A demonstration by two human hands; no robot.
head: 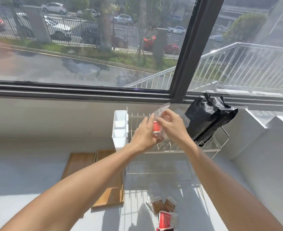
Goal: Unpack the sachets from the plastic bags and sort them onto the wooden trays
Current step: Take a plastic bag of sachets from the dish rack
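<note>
Both hands are raised in front of the dish rack, holding a small clear plastic bag (160, 110) with a red sachet (157, 127) inside. My left hand (145, 132) grips the bag's lower part from the left. At the bag's upper part, my right hand (170, 125) pinches the plastic with its fingertips. Two wooden trays (80, 162) (111, 194) lie side by side on the white counter, under my left forearm, with nothing on them. Near the front edge lie more bagged sachets, brown ones (162, 205) and red ones (166, 220).
A wire dish rack (175, 149) stands at the back with a white cutlery holder (120, 129) on its left end. A black plastic bag (207, 117) hangs over the rack's right side. A large window runs behind, and a white wall bounds the right.
</note>
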